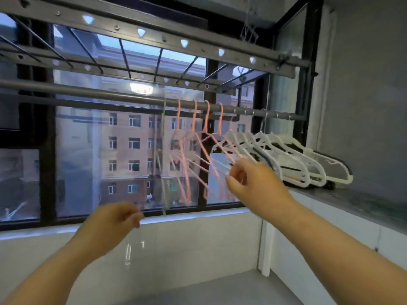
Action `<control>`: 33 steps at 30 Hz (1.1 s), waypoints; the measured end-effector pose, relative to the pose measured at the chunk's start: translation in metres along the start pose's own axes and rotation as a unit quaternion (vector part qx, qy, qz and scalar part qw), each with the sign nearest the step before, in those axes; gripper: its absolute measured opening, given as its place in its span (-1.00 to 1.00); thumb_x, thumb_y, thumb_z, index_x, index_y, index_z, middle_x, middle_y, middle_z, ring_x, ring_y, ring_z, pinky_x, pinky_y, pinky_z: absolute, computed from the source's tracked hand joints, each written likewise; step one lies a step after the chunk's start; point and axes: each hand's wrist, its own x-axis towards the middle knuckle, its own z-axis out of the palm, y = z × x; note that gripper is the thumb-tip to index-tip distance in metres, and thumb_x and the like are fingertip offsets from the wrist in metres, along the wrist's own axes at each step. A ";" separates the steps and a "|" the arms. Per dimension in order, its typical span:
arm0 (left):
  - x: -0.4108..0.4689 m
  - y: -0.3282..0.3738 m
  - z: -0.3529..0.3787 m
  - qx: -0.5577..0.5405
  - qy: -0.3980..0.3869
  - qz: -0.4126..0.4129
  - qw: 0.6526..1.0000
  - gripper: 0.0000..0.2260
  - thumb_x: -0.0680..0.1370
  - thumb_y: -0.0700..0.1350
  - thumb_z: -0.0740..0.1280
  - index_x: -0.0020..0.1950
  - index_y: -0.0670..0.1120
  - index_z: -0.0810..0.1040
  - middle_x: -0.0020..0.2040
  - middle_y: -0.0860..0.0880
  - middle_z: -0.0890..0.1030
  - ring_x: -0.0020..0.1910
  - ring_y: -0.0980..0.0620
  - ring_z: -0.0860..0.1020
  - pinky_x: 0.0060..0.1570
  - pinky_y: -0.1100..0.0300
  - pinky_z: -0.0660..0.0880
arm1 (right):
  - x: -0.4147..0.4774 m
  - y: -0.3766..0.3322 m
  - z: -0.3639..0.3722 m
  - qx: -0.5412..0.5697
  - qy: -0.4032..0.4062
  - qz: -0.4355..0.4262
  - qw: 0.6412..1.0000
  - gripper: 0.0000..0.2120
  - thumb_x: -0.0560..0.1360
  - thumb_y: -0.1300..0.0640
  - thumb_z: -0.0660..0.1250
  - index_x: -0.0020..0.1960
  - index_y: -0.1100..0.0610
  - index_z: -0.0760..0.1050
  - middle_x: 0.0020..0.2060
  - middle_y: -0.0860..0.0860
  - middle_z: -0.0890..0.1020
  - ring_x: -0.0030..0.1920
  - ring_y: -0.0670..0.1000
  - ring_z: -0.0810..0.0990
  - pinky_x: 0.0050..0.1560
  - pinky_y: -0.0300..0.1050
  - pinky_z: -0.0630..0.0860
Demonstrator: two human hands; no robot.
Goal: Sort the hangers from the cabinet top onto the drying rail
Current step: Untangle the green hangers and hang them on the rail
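Both arms bare, reaching up & fwd. L forearm (55, 265) rises from bottom-left, wrist about straight. L hand (114, 219) seen back-side, lower than the R one; its fingers (133, 215) are curled in, tips pointing right, motion-blurred, so can't tell if they pinch anything. R forearm (330, 236) comes in from bottom-right, angled up-left, wrist slightly bent. R hand (253, 181) higher & further fwd; fingers (236, 172) curled, thumb just under the fingertips in a pinch-like pose. Blur hides what's betw. thumb & fingertips. Hands well apart.
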 end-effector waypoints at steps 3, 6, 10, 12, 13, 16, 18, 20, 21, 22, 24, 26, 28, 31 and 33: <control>-0.021 0.031 0.038 -0.013 -0.031 -0.001 0.999 -0.70 0.49 -0.18 0.31 -0.42 0.06 0.50 -0.45 0.11 0.59 -0.36 0.14 0.53 -0.34 0.38 0.36 | -0.036 0.052 -0.029 -0.032 -0.031 0.042 0.998 -0.90 0.49 0.09 0.24 -0.19 0.06 0.41 -0.31 -0.02 0.51 -0.24 0.02 0.46 -0.34 -0.17 0.26; -0.034 0.070 0.087 -0.008 -0.090 0.006 0.996 -0.72 0.51 -0.14 0.30 -0.38 0.11 0.50 -0.45 0.15 0.59 -0.31 0.13 0.56 -0.25 0.32 0.42 | -0.069 0.108 -0.054 -0.050 -0.089 0.097 0.990 -0.90 0.52 0.10 0.21 -0.12 0.11 0.44 -0.13 0.07 0.59 -0.15 0.04 0.48 -0.22 -0.20 0.31; -0.034 0.126 0.172 -0.040 -0.161 0.025 0.986 -0.74 0.52 -0.13 0.29 -0.35 0.12 0.50 -0.35 0.10 0.60 -0.25 0.12 0.58 -0.20 0.29 0.47 | -0.106 0.182 -0.083 -0.069 -0.122 0.155 0.978 -0.84 0.52 0.09 0.21 -0.03 0.15 0.50 -0.09 0.04 0.60 -0.15 -0.05 0.45 -0.19 -0.24 0.30; -0.029 0.154 0.214 -0.044 -0.194 0.043 0.979 -0.75 0.53 -0.09 0.26 -0.33 0.15 0.48 -0.33 0.16 0.56 -0.35 0.21 0.50 -0.35 0.39 0.39 | -0.122 0.217 -0.096 -0.078 -0.132 0.184 0.971 -0.87 0.52 0.09 0.21 -0.05 0.13 0.49 -0.15 0.00 0.56 -0.16 -0.07 0.45 -0.21 -0.25 0.31; -0.025 0.167 0.233 -0.041 -0.209 0.056 0.975 -0.75 0.54 -0.07 0.24 -0.33 0.16 0.46 -0.31 0.18 0.54 -0.34 0.21 0.48 -0.35 0.41 0.37 | -0.129 0.234 -0.101 -0.082 -0.134 0.200 0.967 -0.87 0.53 0.09 0.21 -0.06 0.13 0.49 -0.16 0.00 0.55 -0.17 -0.06 0.45 -0.22 -0.25 0.31; -0.013 0.202 0.291 -0.030 -0.250 0.096 0.963 -0.75 0.56 -0.05 0.20 -0.31 0.19 0.42 -0.24 0.18 0.53 -0.20 0.19 0.50 -0.16 0.36 0.41 | -0.149 0.285 -0.111 -0.094 -0.127 0.243 0.957 -0.82 0.54 0.11 0.20 0.00 0.19 0.50 -0.08 0.05 0.61 -0.19 -0.07 0.45 -0.24 -0.27 0.31; -0.003 0.220 0.332 -0.036 -0.266 0.103 0.958 -0.75 0.56 -0.06 0.20 -0.30 0.20 0.42 -0.18 0.10 0.58 -0.15 0.13 0.52 -0.07 0.28 0.42 | -0.158 0.319 -0.115 -0.105 -0.106 0.267 0.952 -0.81 0.54 0.14 0.19 0.00 0.22 0.51 -0.07 0.09 0.64 -0.21 -0.06 0.46 -0.26 -0.26 0.32; 0.010 0.233 0.375 -0.029 -0.272 0.105 0.956 -0.74 0.56 -0.07 0.19 -0.31 0.17 0.41 -0.12 0.02 0.61 -0.12 0.06 0.54 -0.04 0.22 0.44 | -0.163 0.355 -0.117 -0.137 -0.076 0.283 0.946 -0.82 0.54 0.16 0.16 -0.04 0.22 0.51 -0.09 0.12 0.64 -0.23 -0.04 0.45 -0.28 -0.23 0.29; 0.019 0.239 0.397 -0.026 -0.275 0.105 0.955 -0.74 0.56 -0.07 0.19 -0.32 0.16 0.40 -0.12 0.01 0.61 -0.13 0.06 0.54 -0.07 0.22 0.44 | -0.163 0.375 -0.119 -0.155 -0.068 0.289 0.942 -0.84 0.54 0.17 0.15 -0.09 0.20 0.48 -0.10 0.12 0.64 -0.23 -0.03 0.44 -0.29 -0.23 0.26; 0.030 0.245 0.418 -0.024 -0.278 0.103 0.955 -0.73 0.56 -0.08 0.19 -0.33 0.16 0.40 -0.14 0.02 0.60 -0.14 0.06 0.53 -0.11 0.23 0.43 | -0.162 0.395 -0.121 -0.171 -0.063 0.296 0.938 -0.87 0.54 0.17 0.14 -0.13 0.16 0.42 -0.11 0.12 0.64 -0.23 -0.03 0.43 -0.29 -0.22 0.24; 0.054 0.257 0.460 -0.023 -0.285 0.099 0.953 -0.72 0.55 -0.10 0.18 -0.34 0.17 0.39 -0.17 0.07 0.57 -0.15 0.07 0.53 -0.15 0.25 0.42 | -0.158 0.439 -0.122 -0.193 -0.063 0.323 0.924 -0.90 0.54 0.17 0.13 -0.15 0.12 0.34 -0.17 0.09 0.59 -0.24 0.00 0.41 -0.28 -0.20 0.23; 0.079 0.272 0.501 -0.027 -0.293 0.101 0.950 -0.71 0.55 -0.11 0.18 -0.34 0.18 0.38 -0.20 0.11 0.55 -0.15 0.09 0.52 -0.19 0.28 0.41 | -0.153 0.486 -0.122 -0.211 -0.070 0.358 0.907 -0.86 0.54 0.18 0.10 -0.19 0.12 0.30 -0.27 0.03 0.48 -0.24 0.02 0.39 -0.28 -0.22 0.24; 0.104 0.289 0.541 -0.043 -0.309 0.107 0.944 -0.70 0.55 -0.11 0.18 -0.34 0.18 0.38 -0.26 0.16 0.51 -0.17 0.10 0.51 -0.29 0.36 0.35 | -0.147 0.532 -0.124 -0.227 -0.081 0.405 0.882 -0.77 0.54 0.20 0.07 -0.29 0.09 0.24 -0.36 -0.02 0.39 -0.23 0.02 0.37 -0.29 -0.24 0.23; 0.137 0.317 0.597 -0.052 -0.327 0.121 0.936 -0.72 0.57 -0.12 0.15 -0.31 0.17 0.37 -0.21 0.13 0.51 -0.15 0.11 0.49 -0.28 0.33 0.35 | -0.141 0.595 -0.126 -0.231 -0.074 0.462 0.853 -0.76 0.55 0.20 0.06 -0.30 0.09 0.23 -0.33 -0.01 0.38 -0.22 0.02 0.37 -0.27 -0.26 0.24; 0.155 0.333 0.633 -0.056 -0.322 0.127 0.936 -0.78 0.57 -0.11 0.14 -0.24 0.14 0.41 -0.15 0.08 0.52 -0.18 0.12 0.49 -0.29 0.34 0.35 | -0.142 0.631 -0.127 -0.229 -0.068 0.492 0.837 -0.71 0.55 0.19 0.07 -0.34 0.06 0.19 -0.30 -0.01 0.40 -0.21 0.01 0.38 -0.26 -0.26 0.25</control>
